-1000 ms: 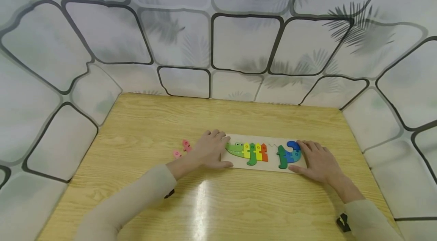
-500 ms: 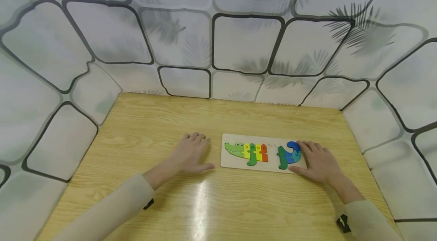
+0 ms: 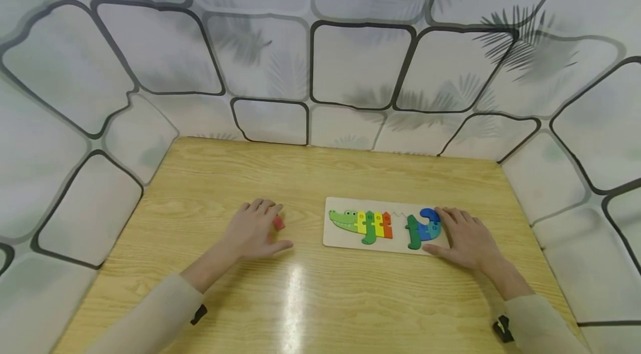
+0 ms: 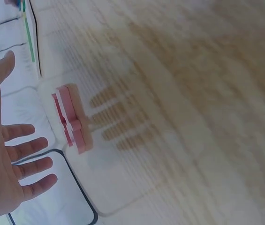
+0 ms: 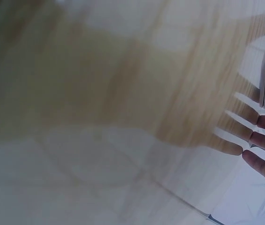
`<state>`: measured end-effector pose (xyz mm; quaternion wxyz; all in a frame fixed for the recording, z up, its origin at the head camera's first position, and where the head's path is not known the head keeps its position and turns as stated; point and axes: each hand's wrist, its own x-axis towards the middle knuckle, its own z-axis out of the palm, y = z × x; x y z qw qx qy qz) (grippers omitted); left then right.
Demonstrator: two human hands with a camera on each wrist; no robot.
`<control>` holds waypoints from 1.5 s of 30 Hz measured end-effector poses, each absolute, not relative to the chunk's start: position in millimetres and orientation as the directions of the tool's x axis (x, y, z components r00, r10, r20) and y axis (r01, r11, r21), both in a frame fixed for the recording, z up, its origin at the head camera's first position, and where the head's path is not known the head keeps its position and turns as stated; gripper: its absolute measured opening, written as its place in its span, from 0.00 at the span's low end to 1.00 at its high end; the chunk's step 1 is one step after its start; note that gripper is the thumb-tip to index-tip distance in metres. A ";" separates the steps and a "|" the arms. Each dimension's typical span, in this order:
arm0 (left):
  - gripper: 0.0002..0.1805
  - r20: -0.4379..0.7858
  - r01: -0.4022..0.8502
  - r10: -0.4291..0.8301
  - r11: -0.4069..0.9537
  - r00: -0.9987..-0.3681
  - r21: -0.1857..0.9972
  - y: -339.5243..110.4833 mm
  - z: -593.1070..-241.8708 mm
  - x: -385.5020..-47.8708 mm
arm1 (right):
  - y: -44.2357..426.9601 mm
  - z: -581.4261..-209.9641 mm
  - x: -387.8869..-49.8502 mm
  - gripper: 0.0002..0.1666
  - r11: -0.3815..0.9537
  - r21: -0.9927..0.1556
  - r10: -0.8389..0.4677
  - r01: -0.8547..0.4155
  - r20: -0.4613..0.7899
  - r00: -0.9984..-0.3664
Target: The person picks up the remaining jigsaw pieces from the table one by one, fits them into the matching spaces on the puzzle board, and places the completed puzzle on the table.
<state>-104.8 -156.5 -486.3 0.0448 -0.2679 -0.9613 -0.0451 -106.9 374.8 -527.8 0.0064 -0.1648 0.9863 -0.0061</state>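
Note:
A wooden crocodile puzzle board (image 3: 399, 231) lies flat on the table, holding a green head (image 3: 345, 220), several yellow, green and orange pieces, and a blue tail (image 3: 430, 215). Between the orange piece and the rear green leg piece (image 3: 413, 231) is a bare gap. My right hand (image 3: 466, 237) rests at the board's right end, fingers extended, index and thumb touching it. My left hand (image 3: 250, 231), fingers loosely spread, hovers over pink puzzle pieces (image 4: 71, 118) and holds nothing. In the head view it hides most of them; one pink end (image 3: 279, 222) shows beside the fingers.
The light wood table (image 3: 350, 298) bears a bright glare streak in front of the board. White walls (image 3: 272, 120) with a stone-like line pattern and leaf prints stand behind it and at both sides. A dark strap (image 3: 198, 314) shows under the left sleeve.
My left hand has left the board's left end and moved left to above the pink pieces. The right hand and the board have stayed in place.

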 end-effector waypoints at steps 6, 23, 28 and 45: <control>0.44 0.140 0.495 0.481 0.864 -0.865 0.092 -169.1 -491.3 -96.9 | 374.7 -528.0 -106.7 0.64 0.945 -0.017 -0.326 -0.326 -0.012 -0.945; 0.46 0.079 0.401 0.395 0.913 -0.915 0.081 -191.2 -497.9 -85.5 | 375.6 -528.5 -107.0 0.64 0.944 -0.007 -0.331 -0.331 -0.014 -0.944; 0.45 0.073 0.390 0.384 0.916 -0.920 0.100 -192.7 -500.7 -84.6 | 375.8 -529.1 -107.6 0.65 0.943 -0.008 -0.333 -0.332 -0.016 -0.943; 0.41 0.059 0.366 0.364 0.930 -0.929 0.028 -191.0 -505.2 -82.4 | 375.8 -528.7 -108.3 0.65 0.945 -0.023 -0.327 -0.326 -0.021 -0.945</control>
